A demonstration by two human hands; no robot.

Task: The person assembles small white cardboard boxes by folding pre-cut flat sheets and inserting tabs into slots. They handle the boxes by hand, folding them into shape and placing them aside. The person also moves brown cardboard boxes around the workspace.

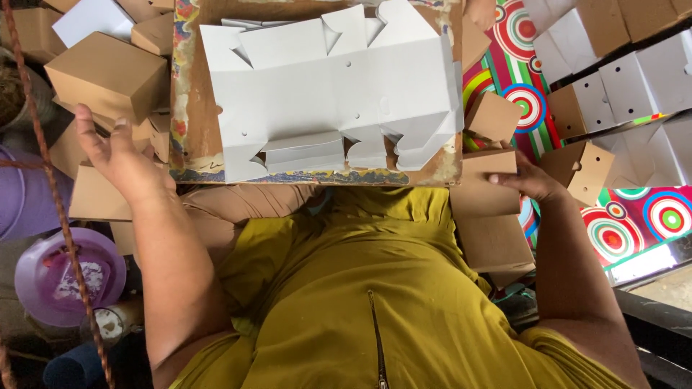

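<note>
My left hand [119, 155] hangs open and empty near the folded brown boxes [108, 72]; my right hand [530, 180] grips brown cardboard [483, 194]. White blanks [331, 94] lie unfolded on the board [191, 108].

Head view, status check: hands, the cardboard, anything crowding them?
Left hand open, empty, beside folded brown boxes. Right hand resting on flat brown cardboard. White die-cut blanks stacked on board ahead.
</note>
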